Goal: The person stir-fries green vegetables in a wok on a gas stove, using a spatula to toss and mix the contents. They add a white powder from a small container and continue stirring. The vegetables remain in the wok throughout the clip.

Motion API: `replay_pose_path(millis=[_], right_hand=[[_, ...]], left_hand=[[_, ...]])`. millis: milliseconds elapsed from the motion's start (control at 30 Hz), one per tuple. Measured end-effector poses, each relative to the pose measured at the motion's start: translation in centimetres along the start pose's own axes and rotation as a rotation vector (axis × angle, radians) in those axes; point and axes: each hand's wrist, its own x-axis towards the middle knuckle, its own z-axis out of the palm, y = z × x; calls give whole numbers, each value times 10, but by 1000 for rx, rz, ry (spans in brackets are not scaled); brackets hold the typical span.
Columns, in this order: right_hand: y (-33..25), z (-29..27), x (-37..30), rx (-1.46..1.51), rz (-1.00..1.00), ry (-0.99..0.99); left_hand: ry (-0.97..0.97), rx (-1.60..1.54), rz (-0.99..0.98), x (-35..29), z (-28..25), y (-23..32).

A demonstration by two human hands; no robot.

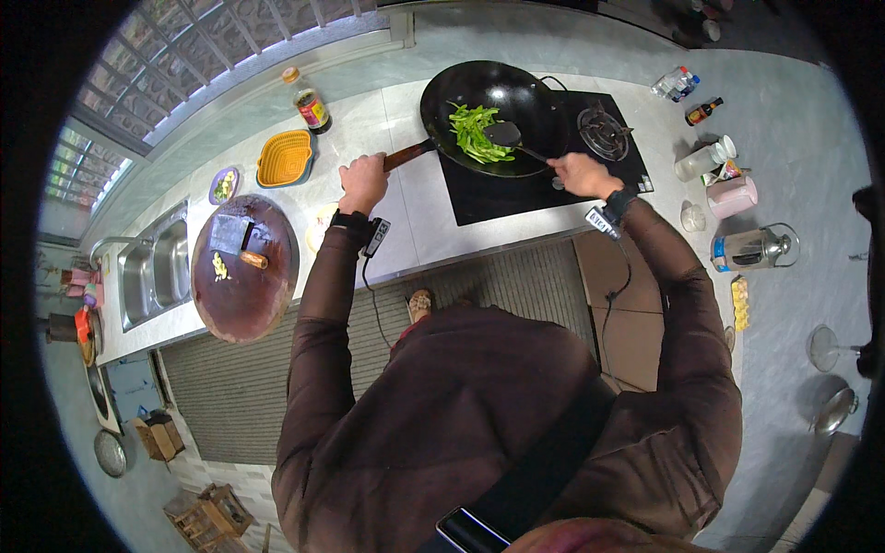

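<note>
A black wok (pixel 502 83) stands on the dark glass hob (pixel 479 205), its wooden handle pointing to the left. My left hand (pixel 363 182) is closed round the end of that handle. Green vegetable strips (pixel 473 129) lie heaped in the wok's left half. My right hand (pixel 584 175) grips the handle of a spatula (pixel 504 135) whose dark blade reaches into the wok and touches the right side of the greens. Both wrists carry dark bands with small devices and cables.
Left along the counter are a round chopping board (pixel 244 309) with a cleaver (pixel 230 234) and chopped pieces, a small bowl (pixel 223 185), a yellow basket (pixel 285 158), a sauce bottle (pixel 312 109) and a sink (pixel 137 286). A bare burner (pixel 604 132) and several jars flank the right.
</note>
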Motion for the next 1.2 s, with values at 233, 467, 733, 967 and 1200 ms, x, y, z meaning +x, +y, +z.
replay_pose_path(millis=[233, 467, 733, 967, 1200], right_hand=[[4, -2, 21, 81, -75, 18], [-41, 22, 25, 161, -140, -98], [-22, 4, -10, 44, -116, 31], [-21, -5, -15, 62, -146, 4], [-1, -17, -19, 40, -208, -69]], left_hand=[[-40, -2, 5, 2, -1, -1], [-57, -40, 19, 5, 1, -3], [-36, -80, 27, 5, 2, -4], [-60, -81, 51, 6, 0, -6], [-52, -83, 39, 6, 4, -6]])
